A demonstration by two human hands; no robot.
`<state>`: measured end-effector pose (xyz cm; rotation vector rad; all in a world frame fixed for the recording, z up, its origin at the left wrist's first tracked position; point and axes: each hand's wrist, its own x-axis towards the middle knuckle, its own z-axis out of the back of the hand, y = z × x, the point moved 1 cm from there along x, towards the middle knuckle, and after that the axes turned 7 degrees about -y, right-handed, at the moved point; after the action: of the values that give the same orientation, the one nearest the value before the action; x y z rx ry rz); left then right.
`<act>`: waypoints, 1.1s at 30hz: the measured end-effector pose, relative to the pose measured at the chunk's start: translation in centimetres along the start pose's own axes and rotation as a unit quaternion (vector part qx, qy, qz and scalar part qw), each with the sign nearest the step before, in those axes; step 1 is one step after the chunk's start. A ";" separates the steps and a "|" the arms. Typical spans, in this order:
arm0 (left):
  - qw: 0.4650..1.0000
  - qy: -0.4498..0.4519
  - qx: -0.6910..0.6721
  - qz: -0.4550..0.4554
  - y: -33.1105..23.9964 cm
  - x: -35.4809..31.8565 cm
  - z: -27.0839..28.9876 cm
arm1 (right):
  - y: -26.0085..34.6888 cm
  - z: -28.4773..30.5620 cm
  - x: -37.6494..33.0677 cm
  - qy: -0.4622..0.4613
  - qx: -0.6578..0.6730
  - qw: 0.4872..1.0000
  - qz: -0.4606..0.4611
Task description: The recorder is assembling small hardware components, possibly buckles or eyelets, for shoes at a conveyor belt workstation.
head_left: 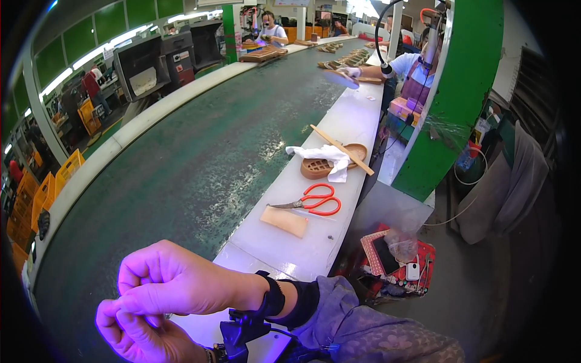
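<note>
My right hand (181, 279) reaches in from the lower right, its wrist in a black strap. Its thumb and fingers are pinched together. Just below it, my left hand (151, 342) is also closed in a pinch, and the fingertips of both hands meet. Whatever lies between them is too small or hidden to make out. On the white ledge beyond my right wrist are a tan flat block (284, 221) and scissors (316, 201) with red handles. Farther along, a white cloth (327, 158) and a wooden stick (342, 149) lie over a brown shoe sole (357, 156).
A dark green conveyor belt (181, 163) runs away beside the ledge. Up the ledge at right, a co-worker's gloved hand (350, 72) is near a flat sole-shaped piece. A green pillar (451, 103) stands at right. Below it sits a red patterned stool (423, 266) with small items.
</note>
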<state>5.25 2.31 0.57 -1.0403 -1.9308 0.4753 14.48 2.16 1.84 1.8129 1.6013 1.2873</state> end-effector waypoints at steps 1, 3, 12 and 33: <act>1.000 0.000 0.000 0.000 0.1 0.0 0.0 | -0.1 0.0 0.0 0.000 0.010 1.000 0.007; 1.000 0.013 -0.008 -0.006 0.2 0.1 0.0 | -0.2 -0.1 0.0 0.001 0.020 1.000 0.013; 1.000 0.026 -0.002 -0.002 0.2 0.0 0.2 | 0.0 -0.4 -0.5 -0.033 0.014 0.996 0.079; 0.999 0.045 -0.019 0.018 0.3 0.4 0.3 | 0.1 -1.0 -1.1 -0.149 -0.208 0.939 0.229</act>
<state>5.07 2.83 0.41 -1.1051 -1.8505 0.4064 13.81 0.89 1.99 2.0351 0.7007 1.3276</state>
